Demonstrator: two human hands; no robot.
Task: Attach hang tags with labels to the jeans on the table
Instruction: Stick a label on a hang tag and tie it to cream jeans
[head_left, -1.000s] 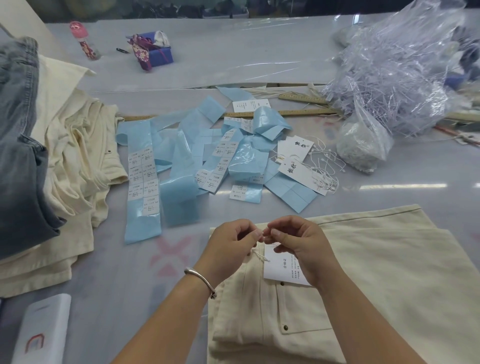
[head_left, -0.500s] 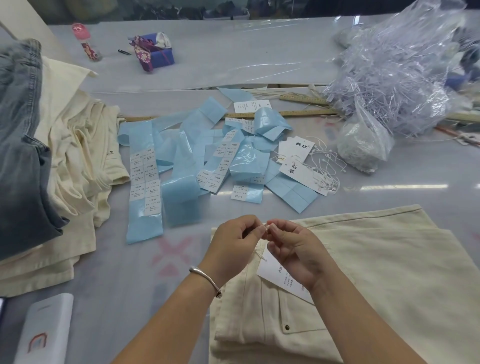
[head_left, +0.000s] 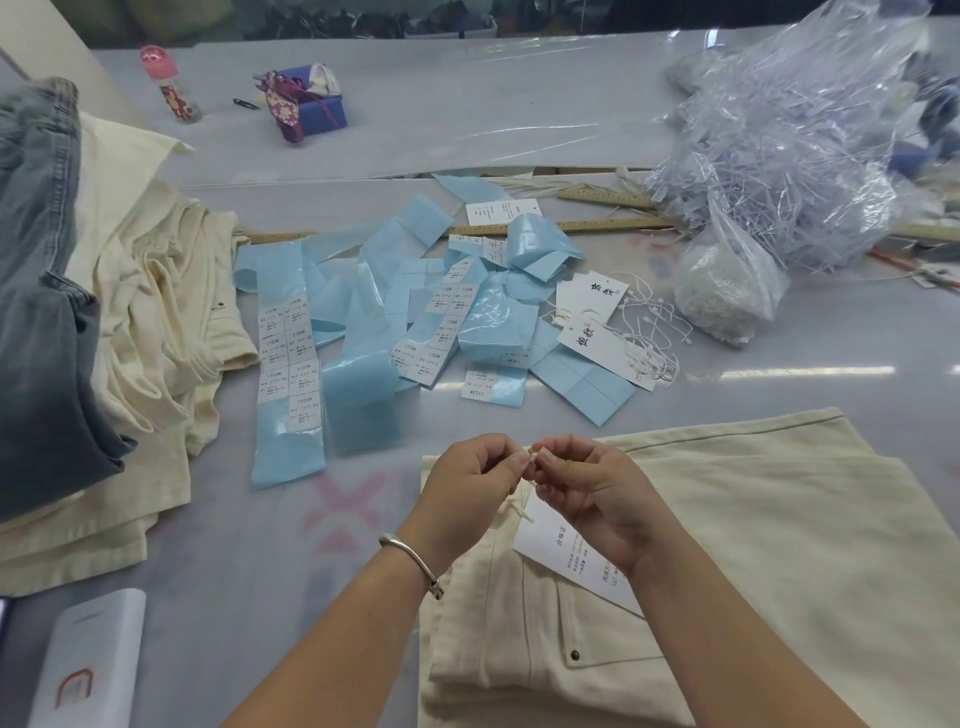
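While both hands meet above the cream jeans (head_left: 727, 545), left hand (head_left: 475, 480) and right hand (head_left: 592, 493) each pinch the tag string (head_left: 532, 457); hang tag (head_left: 550, 545) dangles below.

Garment finishing workshop: stacked jeans (head_left: 130, 322), sticker label strips (head_left: 289, 353), hang tags (head_left: 597, 343) and a bag of plastic fasteners (head_left: 779, 156) are covering the tabletop (head_left: 519, 104).

A single head-worn wide-angle view looks forward and down, close over the table (head_left: 519, 130)
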